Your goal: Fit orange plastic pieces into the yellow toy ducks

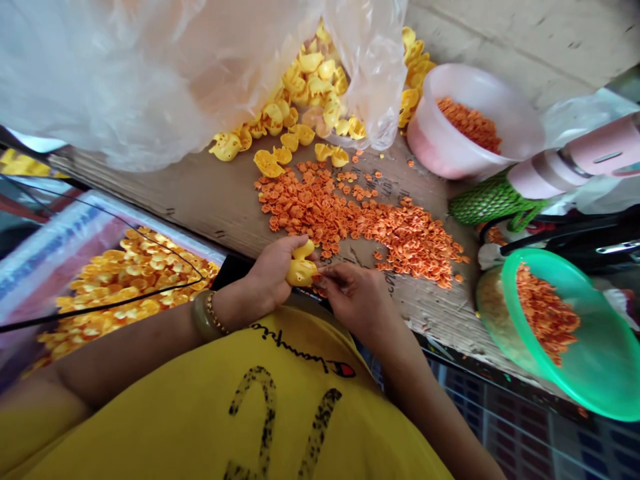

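Note:
My left hand [267, 273] is closed around a yellow plastic toy duck piece [301, 272], a rounded hollow-looking form with small holes, held above the table's near edge. The fingertips of my right hand [357, 293] pinch together at its right side. A bit of orange shows by those fingertips, apparently a small orange plastic piece, mostly hidden by the fingers. Just beyond both hands, many loose orange pieces [415, 240] lie spread in a pile on the cardboard-covered table [200, 193]. Yellow duck shells [270, 163] lie behind that pile.
A clear plastic bag [150, 73] spills more yellow shells at the back. To the right stand a pink bowl [430, 133] and a green bowl [607, 340], each holding orange pieces, near a pink bottle [600, 147]. Lower left, a container holds yellow pieces [130, 280]; a black cable [105, 310] crosses it.

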{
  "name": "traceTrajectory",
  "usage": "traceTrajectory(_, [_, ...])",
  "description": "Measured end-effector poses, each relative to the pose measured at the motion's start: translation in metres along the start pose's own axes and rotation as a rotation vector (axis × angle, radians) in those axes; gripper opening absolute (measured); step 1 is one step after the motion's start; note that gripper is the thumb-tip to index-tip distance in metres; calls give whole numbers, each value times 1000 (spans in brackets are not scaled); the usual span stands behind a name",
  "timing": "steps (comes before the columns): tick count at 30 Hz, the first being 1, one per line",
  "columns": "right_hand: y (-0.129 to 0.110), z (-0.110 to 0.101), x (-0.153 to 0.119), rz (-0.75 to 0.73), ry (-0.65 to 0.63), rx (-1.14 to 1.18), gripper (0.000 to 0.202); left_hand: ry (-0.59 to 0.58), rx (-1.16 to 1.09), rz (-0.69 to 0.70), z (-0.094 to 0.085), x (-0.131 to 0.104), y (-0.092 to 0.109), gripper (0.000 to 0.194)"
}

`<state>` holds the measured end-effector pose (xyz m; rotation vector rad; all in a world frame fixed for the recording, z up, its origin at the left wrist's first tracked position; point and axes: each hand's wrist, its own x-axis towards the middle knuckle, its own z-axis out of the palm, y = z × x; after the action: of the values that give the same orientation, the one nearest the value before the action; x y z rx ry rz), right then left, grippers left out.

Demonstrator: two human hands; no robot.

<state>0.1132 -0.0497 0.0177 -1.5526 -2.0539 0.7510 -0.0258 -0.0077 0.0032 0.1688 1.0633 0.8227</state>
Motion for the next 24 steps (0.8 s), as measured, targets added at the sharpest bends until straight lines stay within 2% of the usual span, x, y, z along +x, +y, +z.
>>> traceTrajectory(4, [3, 5, -2, -31, 125, 159, 13, -77, -47, -52, -2, 2, 1, 30])
traceTrajectory(11, [4, 7, -4, -143, 181, 147, 11, -46, -92, -104, 0, 1, 2, 31])
traceTrajectory(19, [2, 14, -5, 25, 271, 369, 6, -86, -150, -82, -2, 3, -1, 31])
traceTrajectory(24, [3, 23, -9, -69, 379, 191, 6, -116, -176, -68, -3, 3, 0, 32])
